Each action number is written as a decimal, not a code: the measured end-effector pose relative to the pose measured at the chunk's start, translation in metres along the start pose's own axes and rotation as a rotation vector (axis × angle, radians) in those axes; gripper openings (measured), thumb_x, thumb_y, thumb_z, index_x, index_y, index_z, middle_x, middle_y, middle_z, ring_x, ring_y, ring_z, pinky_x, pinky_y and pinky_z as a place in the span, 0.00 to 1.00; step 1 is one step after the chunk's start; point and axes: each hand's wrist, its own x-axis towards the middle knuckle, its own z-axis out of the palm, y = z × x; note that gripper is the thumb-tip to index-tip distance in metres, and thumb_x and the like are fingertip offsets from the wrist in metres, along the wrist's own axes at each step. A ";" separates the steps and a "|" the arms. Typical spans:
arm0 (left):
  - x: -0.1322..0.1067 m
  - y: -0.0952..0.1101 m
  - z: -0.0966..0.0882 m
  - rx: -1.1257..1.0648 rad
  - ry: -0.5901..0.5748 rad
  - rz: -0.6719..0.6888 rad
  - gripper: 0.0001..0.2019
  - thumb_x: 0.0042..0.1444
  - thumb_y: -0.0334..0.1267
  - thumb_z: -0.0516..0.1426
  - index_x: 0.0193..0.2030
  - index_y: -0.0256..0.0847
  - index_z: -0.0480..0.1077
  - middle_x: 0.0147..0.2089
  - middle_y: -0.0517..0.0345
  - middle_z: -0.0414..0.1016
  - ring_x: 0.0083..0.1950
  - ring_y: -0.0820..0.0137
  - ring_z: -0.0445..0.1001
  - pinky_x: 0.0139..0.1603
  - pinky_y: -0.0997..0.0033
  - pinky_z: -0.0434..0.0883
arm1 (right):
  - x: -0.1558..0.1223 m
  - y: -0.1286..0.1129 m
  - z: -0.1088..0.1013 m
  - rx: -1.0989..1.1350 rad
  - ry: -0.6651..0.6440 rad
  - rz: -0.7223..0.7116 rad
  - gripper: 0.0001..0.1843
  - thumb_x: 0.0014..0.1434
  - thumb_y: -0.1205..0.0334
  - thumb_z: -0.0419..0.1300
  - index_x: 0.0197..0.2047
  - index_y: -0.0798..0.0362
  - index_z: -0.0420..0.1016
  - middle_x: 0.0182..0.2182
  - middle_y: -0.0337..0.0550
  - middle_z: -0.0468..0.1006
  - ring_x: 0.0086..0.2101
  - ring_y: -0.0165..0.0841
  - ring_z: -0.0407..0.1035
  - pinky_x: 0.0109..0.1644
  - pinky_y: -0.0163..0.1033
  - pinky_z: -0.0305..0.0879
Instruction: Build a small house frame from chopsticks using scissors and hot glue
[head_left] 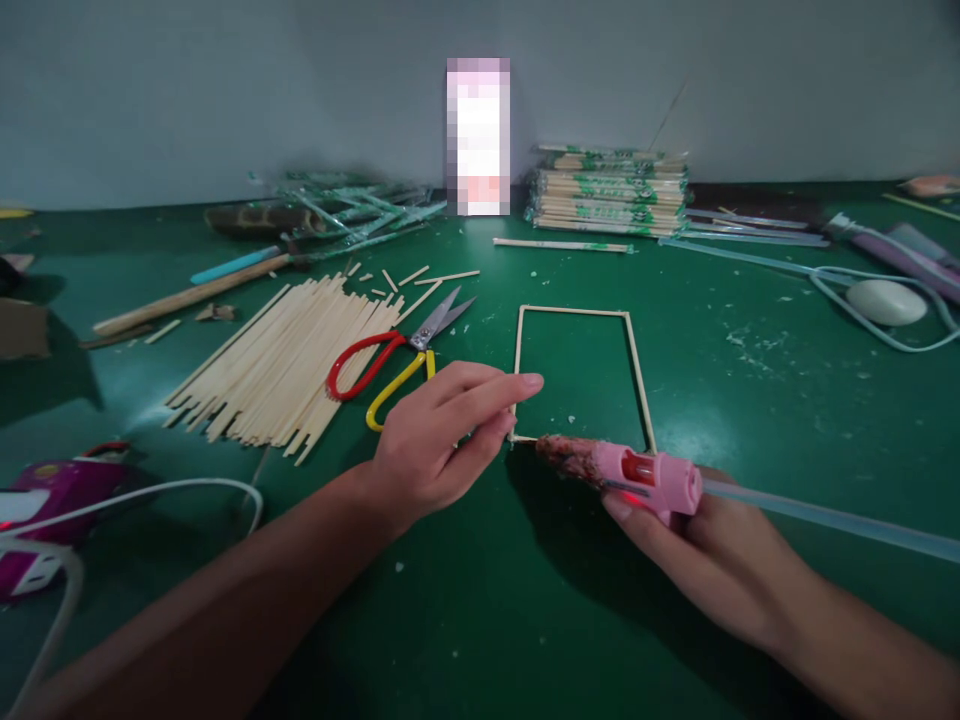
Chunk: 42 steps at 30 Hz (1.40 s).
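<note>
On the green table lies a rectangular frame of thin wooden sticks [639, 375]. My left hand [446, 430] is at its near left corner, index finger stretched out over the frame, the other fingertips closed on the left stick. My right hand [712, 560] is wrapped round a pink hot glue gun [660, 480], its brown-stained nozzle pointing left at that same corner. A long translucent glue stick [817, 515] runs out of the gun's back. The gun covers much of the frame's near side.
Scissors [424, 345] with red and yellow handles lie against a pile of wooden sticks [277, 370]. Wrapped chopstick packs [611, 195] are stacked at the back, near an upright blurred-out screen [478, 140]. A purple power strip [67, 500] with white cables sits at left.
</note>
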 end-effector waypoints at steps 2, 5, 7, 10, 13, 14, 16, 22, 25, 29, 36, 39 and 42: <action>0.001 0.002 -0.001 0.023 0.008 -0.002 0.17 0.57 0.23 0.53 0.52 0.39 0.68 0.42 0.54 0.76 0.43 0.72 0.74 0.43 0.72 0.72 | 0.000 0.000 0.000 0.006 0.004 -0.001 0.22 0.60 0.64 0.54 0.57 0.43 0.70 0.53 0.36 0.74 0.53 0.40 0.68 0.58 0.47 0.64; 0.000 0.004 -0.001 0.060 0.002 -0.029 0.17 0.57 0.23 0.54 0.52 0.40 0.68 0.42 0.56 0.76 0.41 0.73 0.74 0.43 0.75 0.72 | 0.000 0.000 0.001 0.000 0.016 -0.018 0.22 0.60 0.64 0.54 0.57 0.42 0.69 0.54 0.36 0.73 0.53 0.40 0.68 0.58 0.46 0.63; -0.001 0.004 0.000 0.053 -0.002 -0.055 0.20 0.56 0.24 0.55 0.55 0.40 0.65 0.40 0.57 0.76 0.39 0.74 0.74 0.42 0.75 0.72 | 0.000 0.000 0.001 0.000 0.014 -0.021 0.22 0.60 0.63 0.54 0.57 0.41 0.69 0.54 0.36 0.73 0.53 0.39 0.68 0.59 0.46 0.63; -0.003 0.003 0.001 0.003 0.016 -0.083 0.24 0.55 0.25 0.56 0.58 0.40 0.61 0.37 0.59 0.75 0.36 0.75 0.74 0.40 0.75 0.74 | 0.000 -0.001 0.000 0.013 0.004 -0.001 0.22 0.61 0.62 0.53 0.58 0.42 0.69 0.54 0.36 0.73 0.53 0.39 0.68 0.59 0.46 0.63; -0.004 0.003 0.001 0.004 0.021 -0.096 0.22 0.55 0.26 0.57 0.57 0.41 0.62 0.38 0.59 0.75 0.36 0.76 0.74 0.40 0.76 0.74 | 0.000 -0.003 0.000 0.010 -0.007 0.015 0.21 0.61 0.61 0.53 0.58 0.42 0.69 0.54 0.36 0.73 0.53 0.40 0.68 0.59 0.47 0.63; -0.004 0.003 0.001 0.016 0.014 -0.099 0.22 0.55 0.26 0.57 0.56 0.41 0.63 0.38 0.59 0.75 0.36 0.76 0.74 0.40 0.77 0.73 | 0.000 -0.003 0.000 0.005 -0.008 0.016 0.21 0.61 0.61 0.53 0.57 0.42 0.69 0.54 0.36 0.73 0.53 0.40 0.68 0.59 0.48 0.64; -0.003 0.004 0.000 0.042 -0.002 -0.103 0.20 0.55 0.25 0.57 0.54 0.39 0.64 0.38 0.59 0.75 0.36 0.76 0.74 0.40 0.77 0.73 | 0.000 -0.004 0.000 -0.010 0.002 0.020 0.21 0.61 0.60 0.53 0.57 0.43 0.70 0.53 0.36 0.74 0.52 0.40 0.69 0.57 0.48 0.65; -0.004 0.005 0.001 0.052 0.008 -0.125 0.18 0.54 0.26 0.55 0.52 0.39 0.66 0.38 0.58 0.75 0.35 0.75 0.73 0.38 0.76 0.73 | 0.000 -0.003 0.000 -0.055 0.030 0.003 0.20 0.60 0.61 0.53 0.55 0.43 0.71 0.49 0.38 0.77 0.46 0.40 0.74 0.53 0.46 0.70; -0.006 0.002 0.004 0.001 0.035 -0.137 0.21 0.53 0.28 0.57 0.54 0.39 0.65 0.39 0.56 0.74 0.34 0.75 0.72 0.35 0.76 0.73 | 0.000 0.000 0.001 -0.081 0.035 -0.010 0.20 0.60 0.61 0.54 0.56 0.43 0.71 0.49 0.37 0.77 0.46 0.39 0.74 0.53 0.45 0.70; -0.006 0.000 0.006 -0.037 0.032 -0.148 0.21 0.51 0.29 0.59 0.54 0.37 0.65 0.39 0.55 0.74 0.34 0.75 0.72 0.36 0.76 0.73 | 0.000 0.002 0.002 -0.069 0.034 -0.033 0.21 0.60 0.62 0.54 0.57 0.40 0.70 0.51 0.35 0.76 0.49 0.38 0.72 0.54 0.43 0.68; -0.001 0.002 0.004 -0.015 -0.051 -0.163 0.13 0.58 0.28 0.53 0.49 0.38 0.68 0.38 0.56 0.76 0.37 0.74 0.73 0.38 0.75 0.72 | -0.001 -0.001 -0.001 -0.120 0.039 -0.019 0.21 0.60 0.62 0.54 0.56 0.41 0.71 0.49 0.36 0.78 0.46 0.39 0.73 0.50 0.42 0.71; 0.000 0.002 0.004 -0.013 -0.057 -0.113 0.10 0.57 0.28 0.54 0.45 0.38 0.70 0.38 0.54 0.76 0.39 0.72 0.74 0.39 0.73 0.72 | 0.000 -0.001 -0.001 -0.111 0.031 -0.021 0.22 0.59 0.62 0.55 0.56 0.40 0.71 0.49 0.36 0.77 0.46 0.40 0.73 0.50 0.43 0.72; 0.001 0.001 0.005 -0.012 -0.041 -0.060 0.08 0.57 0.27 0.54 0.42 0.37 0.70 0.38 0.54 0.77 0.40 0.71 0.74 0.40 0.71 0.72 | 0.000 -0.002 -0.001 -0.101 0.021 -0.024 0.22 0.59 0.62 0.54 0.56 0.41 0.70 0.51 0.36 0.76 0.49 0.40 0.72 0.52 0.44 0.70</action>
